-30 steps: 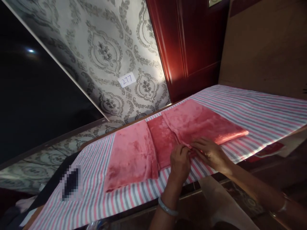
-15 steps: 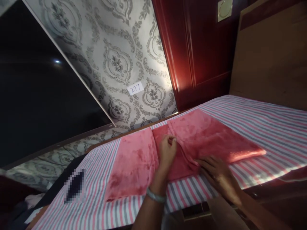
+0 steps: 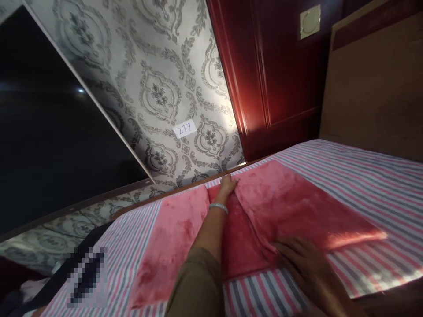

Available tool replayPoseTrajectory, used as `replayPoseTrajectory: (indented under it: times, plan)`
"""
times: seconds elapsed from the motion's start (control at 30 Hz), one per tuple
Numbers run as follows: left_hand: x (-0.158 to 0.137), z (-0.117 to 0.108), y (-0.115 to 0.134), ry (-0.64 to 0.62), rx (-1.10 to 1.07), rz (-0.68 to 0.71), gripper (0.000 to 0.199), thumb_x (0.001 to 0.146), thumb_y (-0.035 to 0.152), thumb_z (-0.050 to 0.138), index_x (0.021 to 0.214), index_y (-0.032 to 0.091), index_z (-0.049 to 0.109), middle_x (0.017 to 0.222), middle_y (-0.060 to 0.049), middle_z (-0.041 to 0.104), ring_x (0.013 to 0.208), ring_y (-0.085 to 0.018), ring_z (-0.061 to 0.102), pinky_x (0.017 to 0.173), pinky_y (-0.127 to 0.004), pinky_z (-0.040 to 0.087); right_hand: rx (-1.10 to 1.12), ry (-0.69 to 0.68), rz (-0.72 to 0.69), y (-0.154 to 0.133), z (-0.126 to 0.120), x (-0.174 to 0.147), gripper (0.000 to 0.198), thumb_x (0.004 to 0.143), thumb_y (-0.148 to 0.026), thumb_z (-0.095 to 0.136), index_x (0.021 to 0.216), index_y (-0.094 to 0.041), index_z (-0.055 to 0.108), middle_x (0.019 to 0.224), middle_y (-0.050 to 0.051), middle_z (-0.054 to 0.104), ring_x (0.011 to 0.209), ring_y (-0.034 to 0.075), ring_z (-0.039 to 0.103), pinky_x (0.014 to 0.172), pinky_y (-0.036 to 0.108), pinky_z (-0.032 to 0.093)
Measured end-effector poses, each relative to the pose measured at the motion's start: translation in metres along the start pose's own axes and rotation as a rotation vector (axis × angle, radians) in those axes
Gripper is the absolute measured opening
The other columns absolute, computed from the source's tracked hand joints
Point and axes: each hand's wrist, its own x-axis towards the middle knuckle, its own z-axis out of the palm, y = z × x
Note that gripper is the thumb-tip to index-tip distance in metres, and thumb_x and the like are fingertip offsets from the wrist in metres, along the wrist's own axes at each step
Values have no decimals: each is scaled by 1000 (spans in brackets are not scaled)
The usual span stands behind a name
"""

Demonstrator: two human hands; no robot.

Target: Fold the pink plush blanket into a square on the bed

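A pink plush cloth (image 3: 277,198) lies folded, its left panel (image 3: 175,237) and right panel turned in toward a darker red middle strip (image 3: 241,237). At the far edge, my left hand (image 3: 228,184) closes on the inner corner of the right panel; a pale bangle (image 3: 218,207) rings that wrist. My right hand (image 3: 302,259) is at the near inner corner of the same panel, fingers bent over its edge, the thumb hidden. Between my hands, the panel's inner edge runs slantwise.
A striped cloth (image 3: 357,176) covers the table beneath. Behind stand a patterned wall (image 3: 158,92) with a paper label (image 3: 185,128), a dark screen (image 3: 59,132) at left, a red door panel (image 3: 264,88) and a cardboard sheet (image 3: 373,88) at right. A blurred-out patch (image 3: 87,277) covers something at lower left.
My left hand has moved from above the middle strip to the far edge of the plush cloth and taken its inner corner. My right hand stays at the near corner.
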Motion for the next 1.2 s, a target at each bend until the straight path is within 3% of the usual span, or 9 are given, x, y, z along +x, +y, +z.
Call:
replayPoseTrajectory:
  times: [0.23,0.4,0.57,0.7,0.93,1.07,1.2]
  plan:
    - [34,17,-1,-45,78,-76,20,84,25,70,100,12,73,110,-15,75,106,-25,68,92,-31,49,27,60,70,-9,2,-2,28,94,-21,52,113,-25,72,99,6,73,87,21,65,77,37,51]
    - [44,25,-2,28,102,-155,24,95,28,59,111,13,68,120,-19,70,115,-26,65,96,-34,48,-23,24,64,-9,-1,-4,29,91,-18,55,111,-28,73,102,3,74,92,21,64,82,39,47]
    - [48,31,-13,-21,115,-214,30,94,36,64,115,15,65,120,-9,67,109,-22,65,95,-44,54,-44,-26,1,-7,-8,-2,31,92,-18,54,115,-29,72,103,4,74,92,20,65,82,36,49]
    - [52,29,-17,-14,117,-212,31,95,38,63,116,15,64,117,-8,67,104,-21,66,91,-44,56,-52,-34,4,-8,-10,3,29,93,-18,55,115,-26,72,104,5,73,93,18,64,81,34,49]
    - [37,25,-3,97,182,-106,24,91,22,63,112,11,67,112,-15,71,107,-25,67,94,-35,52,-16,-96,72,-14,-9,11,31,96,-23,52,122,-26,69,102,6,72,90,18,62,76,33,47]
    - [18,15,19,134,275,9,41,91,16,56,131,9,56,136,-22,58,127,-31,56,105,-43,45,42,-85,187,-24,-12,16,30,99,-23,47,119,-25,69,103,7,70,93,20,60,80,36,45]
    - [-14,15,48,-9,339,282,47,90,23,60,136,19,56,148,-14,51,141,-30,42,118,-44,31,68,-83,223,-27,-14,20,25,98,-23,50,112,-24,70,103,7,70,94,21,59,80,37,44]
